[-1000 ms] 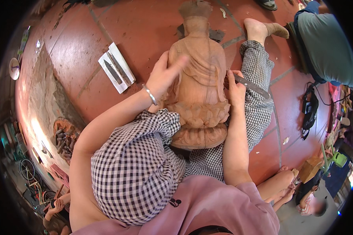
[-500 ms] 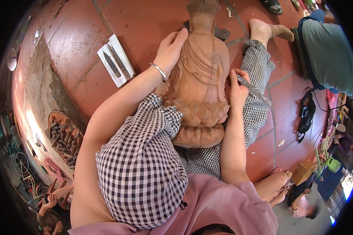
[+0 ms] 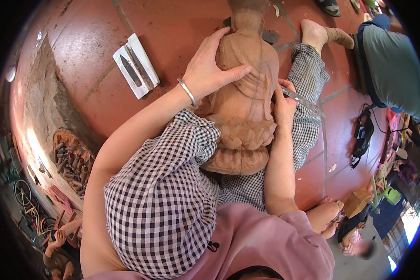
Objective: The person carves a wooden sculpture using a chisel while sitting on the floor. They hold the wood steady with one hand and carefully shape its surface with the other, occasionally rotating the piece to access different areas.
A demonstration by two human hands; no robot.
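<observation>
A carved reddish-brown wooden statue (image 3: 240, 102) of a robed figure on a petalled base leans between my legs, its base toward me. The top of its head is cut off by the upper edge of the view. My left hand (image 3: 210, 65) grips the statue's left shoulder and side, thumb stretched across the carved folds; some fingers are hidden. By the statue's right side, my right hand (image 3: 284, 105) is closed on a flat grey strip (image 3: 305, 103) that sticks out to the right over my trouser leg. The strip's kind is unclear, and its inner end is hidden.
On the red tiled floor (image 3: 172, 23) at left lies white paper (image 3: 131, 85) bearing a dark pointed blade (image 3: 130, 70). A basket (image 3: 72, 161) of carving tools stands farther left. Another person (image 3: 392, 65) sits at upper right, near a black strapped item (image 3: 363, 135). Wood chips are scattered about.
My left hand has slid over the statue, its thumb now spread across the folds. The statue appears slightly higher in view. My right hand still holds the strip, turned a little.
</observation>
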